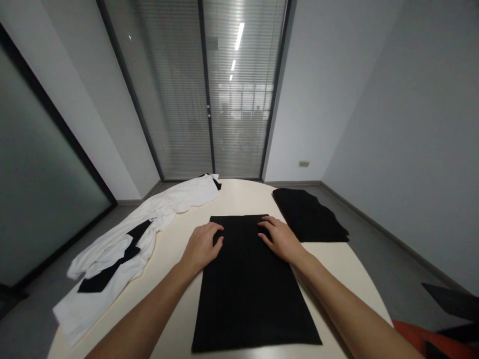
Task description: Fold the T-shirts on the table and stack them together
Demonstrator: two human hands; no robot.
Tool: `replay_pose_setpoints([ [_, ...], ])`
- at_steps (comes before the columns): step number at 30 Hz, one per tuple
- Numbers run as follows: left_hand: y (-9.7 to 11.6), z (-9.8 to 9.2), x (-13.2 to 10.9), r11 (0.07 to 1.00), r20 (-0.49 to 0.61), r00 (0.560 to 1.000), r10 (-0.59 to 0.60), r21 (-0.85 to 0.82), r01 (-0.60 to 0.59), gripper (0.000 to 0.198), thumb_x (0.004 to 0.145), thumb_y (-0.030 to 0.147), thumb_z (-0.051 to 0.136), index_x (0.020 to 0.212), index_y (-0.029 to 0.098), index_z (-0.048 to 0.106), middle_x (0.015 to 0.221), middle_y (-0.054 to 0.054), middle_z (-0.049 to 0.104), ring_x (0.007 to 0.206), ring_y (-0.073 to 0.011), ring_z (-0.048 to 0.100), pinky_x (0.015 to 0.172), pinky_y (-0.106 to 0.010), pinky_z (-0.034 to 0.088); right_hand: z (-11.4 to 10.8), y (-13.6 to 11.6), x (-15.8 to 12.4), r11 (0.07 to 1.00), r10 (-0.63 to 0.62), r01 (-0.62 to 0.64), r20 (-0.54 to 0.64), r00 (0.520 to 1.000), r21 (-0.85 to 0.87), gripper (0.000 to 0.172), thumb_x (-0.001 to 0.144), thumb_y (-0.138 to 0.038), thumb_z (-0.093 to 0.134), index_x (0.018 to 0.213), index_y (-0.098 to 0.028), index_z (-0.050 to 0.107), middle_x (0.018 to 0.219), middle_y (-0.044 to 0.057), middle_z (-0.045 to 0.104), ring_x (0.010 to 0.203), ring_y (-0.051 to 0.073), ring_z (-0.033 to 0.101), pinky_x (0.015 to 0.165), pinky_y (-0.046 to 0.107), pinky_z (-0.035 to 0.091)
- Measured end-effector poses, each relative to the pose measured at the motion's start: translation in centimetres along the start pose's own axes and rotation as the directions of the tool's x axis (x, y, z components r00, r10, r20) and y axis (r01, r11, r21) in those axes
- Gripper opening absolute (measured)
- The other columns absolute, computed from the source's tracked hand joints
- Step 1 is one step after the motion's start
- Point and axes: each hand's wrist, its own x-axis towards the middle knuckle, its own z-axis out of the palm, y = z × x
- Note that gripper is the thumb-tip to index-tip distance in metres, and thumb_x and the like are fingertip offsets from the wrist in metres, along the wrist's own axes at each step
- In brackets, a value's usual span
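Note:
A flat black folded cloth [250, 294], its exact garment kind not clear, lies on the pale table right in front of me. My left hand [204, 244] rests on its left edge near the far end, fingers curved and apart. On the opposite edge, my right hand [279, 239] touches the cloth with spread, slightly bent fingers. Neither hand visibly lifts or pinches the fabric. To the right of my right hand lies another folded black cloth [309, 214], apparently in layers.
White garments with black parts [175, 197] spread along the table's left edge. The round cream table [239, 194] curves away toward a glass door with blinds [239, 124]. A red and black chair [422, 339] stands at the lower right, beyond the table edge.

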Motion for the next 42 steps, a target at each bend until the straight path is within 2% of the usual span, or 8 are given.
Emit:
replay_pose_setpoints([
  [4,0.3,-0.9,-0.7,0.998,0.118,0.992,0.052,-0.045,-0.047,0.046,0.076,0.014,0.057,0.120,0.023,0.066,0.121,-0.009,0.071,0.111,-0.0299,0.066,0.103,-0.048,0.048,-1.6,-1.6,-1.0,0.999,-0.017,0.012,0.105,0.994,0.041,0.038,0.093,-0.047,0.058,0.121,-0.023,0.069,0.117,0.012,0.068,0.106,0.030,0.065,0.096,0.044,0.050],
  [8,-0.8,-0.2,-1.0,0.986,0.214,0.972,0.092,-0.159,-0.058,0.066,0.074,0.014,0.059,0.140,0.023,0.054,0.152,-0.011,0.049,0.142,-0.0336,0.043,0.117,-0.055,0.034,-1.0,-2.2,-1.8,1.000,-0.015,0.014,0.143,0.990,0.007,0.057,0.090,-0.058,0.059,0.132,-0.021,0.065,0.134,0.016,0.062,0.118,0.036,0.060,0.103,0.050,0.046],
  [14,-0.9,-0.3,-0.4,0.962,-0.063,0.998,0.001,-0.272,-0.018,0.032,0.088,0.023,0.056,0.118,0.020,0.064,0.128,-0.012,0.065,0.121,-0.0280,0.059,0.108,-0.048,0.044,1.5,0.2,-0.2,0.999,0.006,-0.008,0.031,1.000,0.051,0.056,0.096,-0.053,0.054,0.139,-0.018,0.059,0.147,0.016,0.053,0.135,0.034,0.050,0.114,0.051,0.037],
  [18,0.7,-1.7,-1.0,0.908,0.100,0.980,0.170,-0.403,-0.117,0.031,0.094,0.028,0.052,0.122,0.023,0.063,0.123,-0.009,0.069,0.115,-0.0245,0.063,0.106,-0.044,0.047,1.2,1.4,1.2,0.993,0.002,0.004,-0.052,0.999,0.119,0.044,0.094,-0.045,0.060,0.129,-0.019,0.066,0.145,0.016,0.053,0.131,0.031,0.054,0.112,0.047,0.041],
  [21,1.4,-1.9,-1.5,0.910,0.207,0.941,0.266,-0.376,-0.174,0.038,0.093,0.031,0.057,0.130,0.027,0.061,0.133,-0.007,0.066,0.125,-0.0263,0.059,0.117,-0.050,0.034,-0.2,0.5,1.0,0.994,-0.015,0.025,-0.101,0.995,0.102,0.033,0.095,-0.041,0.060,0.118,-0.022,0.071,0.131,0.013,0.062,0.120,0.030,0.060,0.106,0.046,0.046],
  [26,0.8,-0.7,-1.4,0.943,0.220,0.948,0.231,-0.292,-0.161,0.040,0.093,0.034,0.059,0.133,0.028,0.060,0.141,-0.008,0.061,0.135,-0.0270,0.052,0.122,-0.057,0.021,-1.9,-2.4,-1.1,0.981,-0.135,0.123,0.073,0.988,0.149,0.040,0.097,-0.052,0.053,0.121,-0.026,0.071,0.120,0.010,0.069,0.112,0.028,0.063,0.102,0.043,0.048],
  [32,0.2,-0.8,-1.3,0.945,0.143,0.963,0.226,-0.273,-0.181,0.038,0.094,0.031,0.057,0.131,0.028,0.063,0.143,-0.008,0.060,0.139,-0.0277,0.048,0.122,-0.057,0.022,-0.1,-1.6,-1.3,0.989,-0.095,0.074,0.162,0.982,0.131,0.056,0.098,-0.056,0.049,0.145,-0.026,0.054,0.154,0.010,0.047,0.144,0.033,0.040,0.118,0.057,0.029],
  [42,1.2,-1.1,-2.2,0.933,0.339,0.874,0.348,-0.215,-0.288,0.076,0.087,0.041,0.069,0.155,0.038,0.034,0.165,-0.005,0.025,0.153,-0.0352,0.019,0.121,-0.063,0.017,1.6,-0.2,-1.2,0.997,-0.037,0.024,0.166,0.985,0.077,0.063,0.100,-0.061,0.036,0.154,-0.029,0.040,0.164,0.007,0.028,0.153,0.033,0.018,0.122,0.058,0.019],
])
